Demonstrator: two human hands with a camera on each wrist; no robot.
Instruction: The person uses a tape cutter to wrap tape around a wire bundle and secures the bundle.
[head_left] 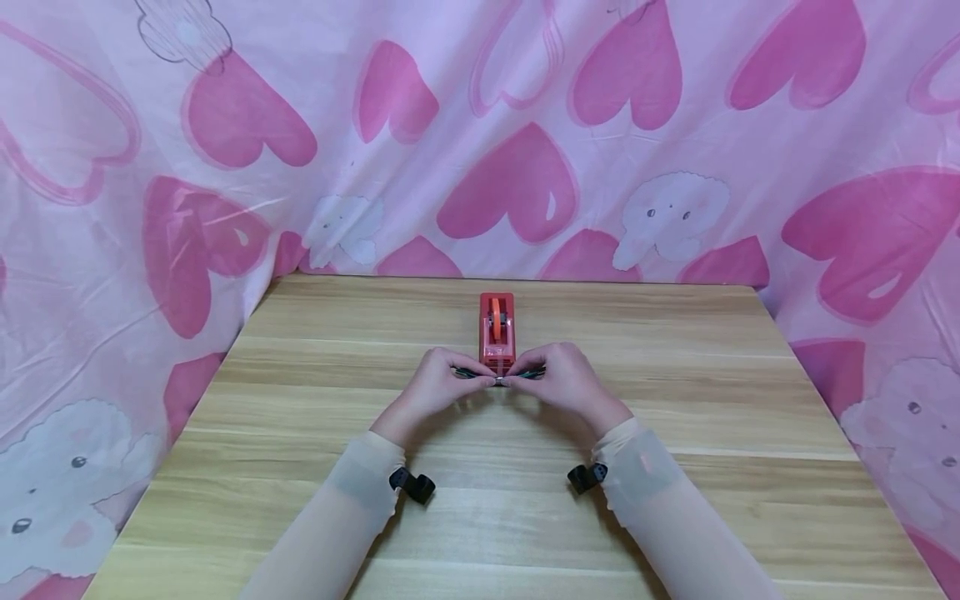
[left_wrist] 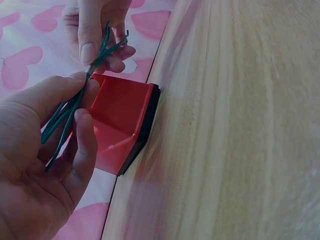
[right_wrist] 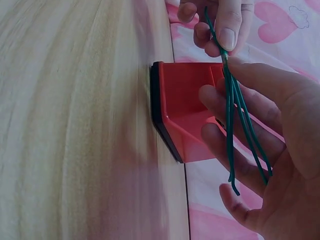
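A bundle of thin green wires [left_wrist: 64, 116] is stretched between the two hands, low in front of a red tape dispenser [head_left: 497, 348]. My left hand [head_left: 437, 385] pinches it between thumb and fingers, with loose wire ends lying across the palm. From the other side, my right hand [head_left: 567, 380] pinches the bundle close by; in the right wrist view several wires [right_wrist: 231, 122] fan out over its fingers. The thumb tips almost meet at the bundle's middle, where a short pale stretch shows. Fingertips partly hide that spot.
The dispenser carries an orange tape core [head_left: 496, 318] and has a dark base strip [left_wrist: 142, 136]. It stands on a wood-grain table [head_left: 495, 517]. A pink heart-print cloth [head_left: 510, 183] hangs behind the table and at both sides.
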